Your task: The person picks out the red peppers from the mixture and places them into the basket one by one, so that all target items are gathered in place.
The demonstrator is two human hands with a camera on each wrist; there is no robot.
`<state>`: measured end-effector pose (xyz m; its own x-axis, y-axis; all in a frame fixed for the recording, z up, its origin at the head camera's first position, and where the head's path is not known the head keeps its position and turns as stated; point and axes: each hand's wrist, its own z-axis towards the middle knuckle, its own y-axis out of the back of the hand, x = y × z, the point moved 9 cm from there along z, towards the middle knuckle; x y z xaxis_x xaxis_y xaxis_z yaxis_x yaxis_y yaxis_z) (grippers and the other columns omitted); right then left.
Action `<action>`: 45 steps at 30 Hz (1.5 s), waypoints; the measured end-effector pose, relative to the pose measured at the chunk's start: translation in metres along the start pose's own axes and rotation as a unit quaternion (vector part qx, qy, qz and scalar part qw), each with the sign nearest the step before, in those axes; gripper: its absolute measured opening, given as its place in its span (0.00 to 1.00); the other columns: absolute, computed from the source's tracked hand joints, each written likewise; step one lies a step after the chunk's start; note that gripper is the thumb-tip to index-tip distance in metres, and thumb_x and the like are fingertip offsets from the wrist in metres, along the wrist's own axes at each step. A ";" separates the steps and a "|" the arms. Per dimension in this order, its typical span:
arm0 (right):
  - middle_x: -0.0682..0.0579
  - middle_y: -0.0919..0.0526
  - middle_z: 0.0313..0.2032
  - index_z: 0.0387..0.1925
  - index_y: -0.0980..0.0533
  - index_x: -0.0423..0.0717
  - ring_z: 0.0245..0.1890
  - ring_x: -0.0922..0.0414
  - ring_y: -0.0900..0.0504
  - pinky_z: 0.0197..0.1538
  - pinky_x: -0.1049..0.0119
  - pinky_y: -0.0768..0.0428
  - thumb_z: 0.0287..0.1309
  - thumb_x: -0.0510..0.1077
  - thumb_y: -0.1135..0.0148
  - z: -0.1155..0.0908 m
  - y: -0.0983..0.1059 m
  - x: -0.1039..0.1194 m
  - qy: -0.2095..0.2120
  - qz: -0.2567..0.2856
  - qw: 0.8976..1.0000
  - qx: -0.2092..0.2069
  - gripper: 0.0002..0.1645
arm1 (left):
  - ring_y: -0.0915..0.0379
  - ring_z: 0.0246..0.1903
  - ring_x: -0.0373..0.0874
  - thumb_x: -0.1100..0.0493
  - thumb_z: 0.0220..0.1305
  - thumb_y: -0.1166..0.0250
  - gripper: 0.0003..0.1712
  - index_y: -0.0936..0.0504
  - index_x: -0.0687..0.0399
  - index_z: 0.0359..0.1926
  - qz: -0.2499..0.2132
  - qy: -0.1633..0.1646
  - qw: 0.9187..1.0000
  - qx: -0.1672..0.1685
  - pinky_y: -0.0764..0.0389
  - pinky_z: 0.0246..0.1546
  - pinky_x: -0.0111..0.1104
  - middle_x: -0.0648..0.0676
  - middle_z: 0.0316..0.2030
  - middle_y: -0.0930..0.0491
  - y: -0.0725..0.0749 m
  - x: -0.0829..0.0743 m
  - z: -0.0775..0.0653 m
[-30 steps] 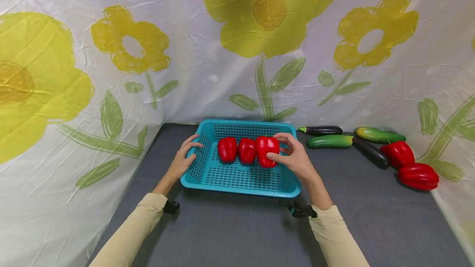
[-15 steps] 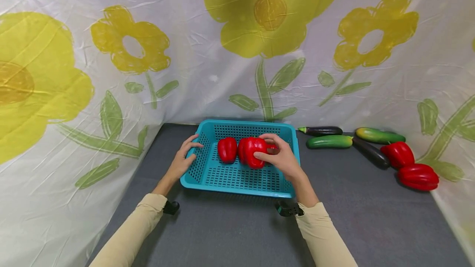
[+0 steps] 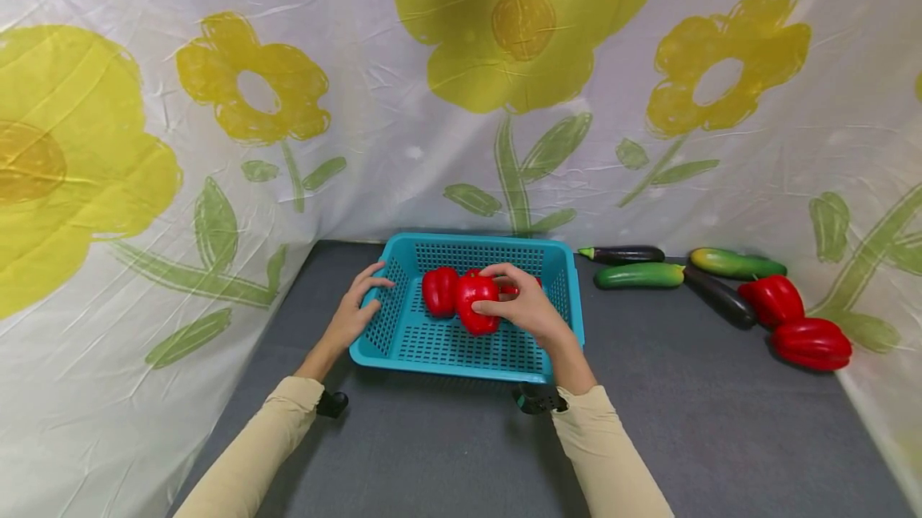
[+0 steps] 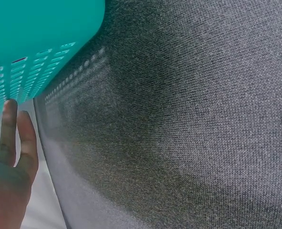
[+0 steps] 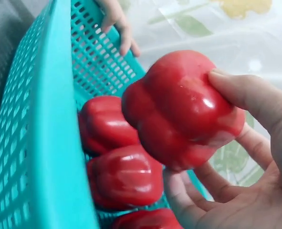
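1. Right hand (image 3: 529,310) is pinching red pepper (image 3: 475,306), thumb opposite fingers, over basket (image 3: 446,372).
2. Left hand (image 3: 351,314) is resting at basket's left rim, fingers loosely spread, holding nothing.
3. Pepper is looking light, firm, probably slick; broad sides are likely offering best hold.

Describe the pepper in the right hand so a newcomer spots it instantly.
Find the turquoise basket toward the back of the dark table. Over it, the right hand grips a glossy red pepper. Its neighbours, the other peppers in the basket, are just as red, but this is the only one held, raised above them.
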<state>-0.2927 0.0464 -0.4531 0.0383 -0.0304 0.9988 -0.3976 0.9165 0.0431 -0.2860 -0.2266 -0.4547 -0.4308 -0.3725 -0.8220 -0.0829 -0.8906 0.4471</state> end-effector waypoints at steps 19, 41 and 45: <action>0.41 0.26 0.59 0.61 0.26 0.44 0.61 0.38 0.30 0.47 0.51 0.18 0.52 0.38 0.23 0.016 -0.021 0.000 -0.051 0.004 0.998 0.023 0.34 | 0.56 0.72 0.73 0.81 0.63 0.51 0.19 0.24 0.79 0.53 0.000 -0.004 1.000 0.003 0.47 0.58 0.60 0.73 0.72 0.45 -0.002 -0.001 0.001; 0.40 0.25 0.59 0.63 0.25 0.44 0.60 0.40 0.29 0.46 0.52 0.17 0.55 0.41 0.25 0.027 -0.037 -0.014 -0.019 -0.008 1.000 0.001 0.34 | 0.56 0.71 0.73 0.81 0.63 0.52 0.19 0.24 0.81 0.53 0.006 -0.003 1.000 0.002 0.46 0.55 0.58 0.75 0.72 0.45 0.000 -0.001 0.000; 0.40 0.24 0.57 0.61 0.23 0.43 0.58 0.40 0.28 0.45 0.52 0.17 0.53 0.39 0.24 0.026 -0.039 -0.017 -0.024 -0.018 1.000 -0.007 0.33 | 0.56 0.72 0.72 0.81 0.63 0.52 0.19 0.24 0.80 0.53 0.001 0.000 1.000 0.002 0.46 0.55 0.58 0.74 0.72 0.45 0.000 -0.002 -0.001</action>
<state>-0.3020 0.0007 -0.4711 0.0094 -0.0826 0.9965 -0.3844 0.9197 0.0799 -0.2847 -0.2258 -0.4538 -0.4306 -0.3748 -0.8211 -0.0854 -0.8887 0.4504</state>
